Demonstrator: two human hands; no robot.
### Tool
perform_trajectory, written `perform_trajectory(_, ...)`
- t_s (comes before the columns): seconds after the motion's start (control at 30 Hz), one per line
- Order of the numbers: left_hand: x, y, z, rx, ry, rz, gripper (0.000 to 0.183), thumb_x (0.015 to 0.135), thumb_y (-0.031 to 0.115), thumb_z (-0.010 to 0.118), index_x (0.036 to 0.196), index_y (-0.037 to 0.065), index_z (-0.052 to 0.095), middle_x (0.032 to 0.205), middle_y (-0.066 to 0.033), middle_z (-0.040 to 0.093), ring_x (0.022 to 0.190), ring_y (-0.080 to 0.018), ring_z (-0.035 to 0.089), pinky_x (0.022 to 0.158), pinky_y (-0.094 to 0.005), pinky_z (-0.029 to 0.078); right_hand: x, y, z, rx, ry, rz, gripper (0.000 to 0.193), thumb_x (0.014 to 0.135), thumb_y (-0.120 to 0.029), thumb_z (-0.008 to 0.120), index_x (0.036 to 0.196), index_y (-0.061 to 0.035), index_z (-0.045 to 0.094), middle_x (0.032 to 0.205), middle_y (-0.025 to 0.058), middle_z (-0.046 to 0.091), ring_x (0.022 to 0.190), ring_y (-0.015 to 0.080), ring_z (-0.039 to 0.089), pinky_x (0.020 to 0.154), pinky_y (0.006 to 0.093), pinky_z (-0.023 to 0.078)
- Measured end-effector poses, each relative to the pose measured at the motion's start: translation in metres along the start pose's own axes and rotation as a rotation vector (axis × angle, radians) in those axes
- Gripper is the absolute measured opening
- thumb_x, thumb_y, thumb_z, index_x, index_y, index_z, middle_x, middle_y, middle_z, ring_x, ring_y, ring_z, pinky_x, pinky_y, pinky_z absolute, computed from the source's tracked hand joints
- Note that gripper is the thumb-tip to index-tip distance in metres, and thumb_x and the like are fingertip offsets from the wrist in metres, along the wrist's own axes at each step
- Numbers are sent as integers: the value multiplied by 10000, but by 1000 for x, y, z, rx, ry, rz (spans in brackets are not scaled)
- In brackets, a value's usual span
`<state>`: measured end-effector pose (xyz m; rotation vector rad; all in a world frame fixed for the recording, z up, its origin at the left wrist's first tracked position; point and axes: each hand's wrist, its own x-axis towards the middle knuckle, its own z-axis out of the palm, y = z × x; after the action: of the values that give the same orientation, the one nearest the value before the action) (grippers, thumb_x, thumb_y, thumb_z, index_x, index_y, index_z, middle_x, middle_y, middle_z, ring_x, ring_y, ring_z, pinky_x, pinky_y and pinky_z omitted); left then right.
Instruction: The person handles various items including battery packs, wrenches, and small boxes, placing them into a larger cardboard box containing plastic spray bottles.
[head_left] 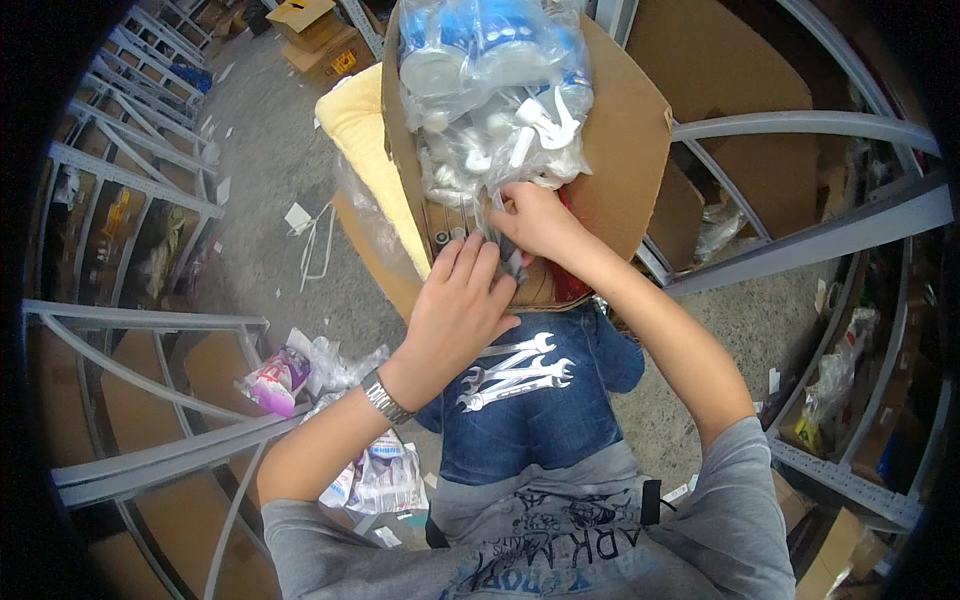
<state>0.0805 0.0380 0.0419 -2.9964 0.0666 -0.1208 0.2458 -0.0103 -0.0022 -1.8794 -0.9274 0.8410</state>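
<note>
With twelve o'clock taken as straight ahead of the person, the left hand is laid over the near edge of an open cardboard box, its fingers extended and the thumb pointed toward three o'clock. A few round-ended metal rods are found at eleven o'clock from it, just beside the fingertips; whether anything is grasped there cannot be told. The right hand is reached into the box, close by at one o'clock from the left. Its fingers are bent at some clear plastic, but whether a grip is closed on it cannot be told.

A clear bag of white pump heads is packed at twelve o'clock from the right hand, with blue-and-white containers seen through plastic beyond it. Several open-ended wrenches are lying overlapped on the jeans-covered lap, at six o'clock from the right hand and five from the left, touched by neither.

The reach is bounded by the tall box flap at two o'clock and by a yellow sheet at eleven o'clock from the left hand. Grey shelving is set at three o'clock, well apart from the right hand. Purple-and-white packages are heaped at eight o'clock from the left. The widest room is given by the scrap-strewn floor at ten o'clock; a narrower strip is left at five, beside the lap.
</note>
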Motion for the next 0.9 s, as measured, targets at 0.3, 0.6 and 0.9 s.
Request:
perform_trajectory(0.3,1,-2,-1,-110,160,48,478,706,433,656,983,53,571,1102,-100,523,1134,-254,444,1000,-421,303,-13,9,0,632,-289,306,298,951,-222,453,1190,-46,485,853,56,591,725,108,616,575,234,541)
perform_trajectory(0.6,2,0,9,49,-28,29,452,705,461,642,911,59,616,1022,-82,565,1099,-239,453,1013,-454,286,-66,1,2,-52,224,-287,280,874,-116,544,1118,-12,453,833,132,574,716,217,579,673,327,469)
perform_trajectory(0.9,5,1,5,11,-29,34,443,681,444,663,894,59,610,1075,-91,561,1118,-243,448,1018,-459,286,-152,47,75,-832,81,-827,334,777,-195,556,1065,-29,579,945,98,566,916,231,523,755,395,415)
